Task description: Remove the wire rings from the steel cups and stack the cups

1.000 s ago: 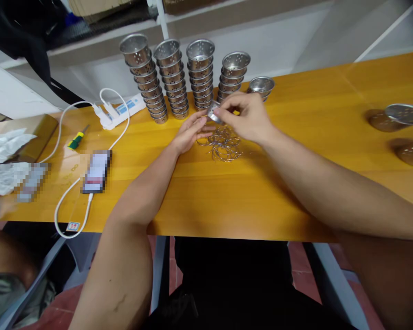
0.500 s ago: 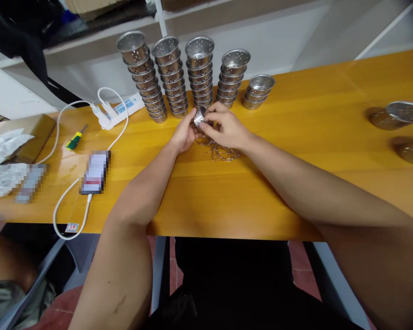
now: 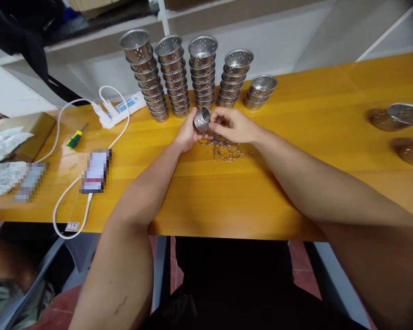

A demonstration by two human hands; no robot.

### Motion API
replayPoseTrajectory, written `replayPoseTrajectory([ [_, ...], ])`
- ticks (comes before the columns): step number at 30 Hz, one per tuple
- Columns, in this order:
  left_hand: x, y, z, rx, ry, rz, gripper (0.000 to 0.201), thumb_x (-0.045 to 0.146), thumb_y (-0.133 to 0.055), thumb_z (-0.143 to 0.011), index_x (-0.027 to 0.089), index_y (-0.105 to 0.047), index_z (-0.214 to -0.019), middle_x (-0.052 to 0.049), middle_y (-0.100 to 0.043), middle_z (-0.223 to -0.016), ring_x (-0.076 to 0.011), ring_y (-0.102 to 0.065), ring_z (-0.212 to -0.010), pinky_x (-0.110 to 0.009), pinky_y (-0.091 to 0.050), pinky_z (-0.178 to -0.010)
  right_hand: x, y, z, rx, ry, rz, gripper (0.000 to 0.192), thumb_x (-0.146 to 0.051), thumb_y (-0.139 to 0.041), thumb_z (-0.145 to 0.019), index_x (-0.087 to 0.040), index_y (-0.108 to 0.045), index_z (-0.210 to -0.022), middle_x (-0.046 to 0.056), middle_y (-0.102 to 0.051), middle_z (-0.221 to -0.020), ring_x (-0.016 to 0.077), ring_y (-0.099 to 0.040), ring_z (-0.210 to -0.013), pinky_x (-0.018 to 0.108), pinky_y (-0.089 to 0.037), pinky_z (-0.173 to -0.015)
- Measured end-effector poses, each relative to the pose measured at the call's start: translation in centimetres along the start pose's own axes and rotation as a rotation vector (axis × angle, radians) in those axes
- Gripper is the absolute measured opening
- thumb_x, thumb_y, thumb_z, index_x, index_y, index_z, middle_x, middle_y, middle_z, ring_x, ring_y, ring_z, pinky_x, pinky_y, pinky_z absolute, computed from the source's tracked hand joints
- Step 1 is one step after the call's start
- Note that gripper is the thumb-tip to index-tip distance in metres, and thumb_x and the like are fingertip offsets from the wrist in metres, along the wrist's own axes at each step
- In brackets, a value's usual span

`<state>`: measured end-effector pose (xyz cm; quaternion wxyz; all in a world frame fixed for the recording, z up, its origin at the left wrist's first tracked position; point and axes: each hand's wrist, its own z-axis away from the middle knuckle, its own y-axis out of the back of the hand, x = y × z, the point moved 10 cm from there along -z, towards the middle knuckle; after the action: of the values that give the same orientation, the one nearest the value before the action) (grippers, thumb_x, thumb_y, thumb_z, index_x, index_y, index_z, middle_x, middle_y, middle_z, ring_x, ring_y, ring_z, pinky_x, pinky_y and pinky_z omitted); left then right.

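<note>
My left hand (image 3: pixel 188 131) is closed around a small perforated metal cup (image 3: pixel 202 120), holding it tilted just above the table. On the cup's right side, my right hand (image 3: pixel 234 124) has thumb and forefinger pinched together at the rim; whatever is between those fingertips is too small to make out. Below my right hand lies a loose heap of thin metal wire rings (image 3: pixel 227 151). Behind both hands stand several stacks of the same perforated cups (image 3: pixel 203 50), the tall ones on the left and a short stack (image 3: pixel 261 89) on the right.
To the left are a white power strip (image 3: pixel 127 107) with cables, a green-yellow screwdriver (image 3: pixel 75 139) and a plugged-in phone (image 3: pixel 96 170). A cardboard box (image 3: pixel 37 133) with white wrapping is beyond. Two metal cups (image 3: pixel 404 113) stand far right. Another person's leg (image 3: pixel 10 263) shows at lower left.
The cup in my left hand has turned, showing more of its perforated side. My right hand has shifted slightly right, and more of the wire heap shows.
</note>
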<state>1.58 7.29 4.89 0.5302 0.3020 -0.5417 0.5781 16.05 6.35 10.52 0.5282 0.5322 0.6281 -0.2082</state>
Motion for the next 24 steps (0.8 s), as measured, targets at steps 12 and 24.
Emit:
replayPoseTrajectory([
  [12, 0.4, 0.3, 0.3, -0.011, -0.11, -0.058, 0.069, 0.096, -0.072, -0.119, 0.03, -0.085, -0.134, -0.005, -0.086, -0.105, -0.0205, -0.087, -0.089, -0.03, -0.07, -0.076, -1.5, -1.3, -0.1, -0.008, 0.061, -0.062, 0.09, -0.118, -0.09, -0.097, -0.029, -0.081, -0.093, 0.007, -0.081, -0.091, 0.0272, -0.074, -0.085, 0.046, -0.07, -0.085],
  [24, 0.5, 0.1, 0.0, 0.006, -0.136, -0.046, 0.07, 0.098, -0.074, -0.117, 0.03, -0.079, -0.134, -0.001, -0.077, -0.102, -0.0187, -0.084, -0.09, -0.031, -0.066, -0.079, 0.1, 1.1, -1.3, 0.101, 0.006, -0.036, 0.081, -0.099, -0.113, -0.089, -0.027, -0.076, -0.084, 0.005, -0.072, -0.081, 0.0239, -0.066, -0.078, 0.041, -0.063, -0.074],
])
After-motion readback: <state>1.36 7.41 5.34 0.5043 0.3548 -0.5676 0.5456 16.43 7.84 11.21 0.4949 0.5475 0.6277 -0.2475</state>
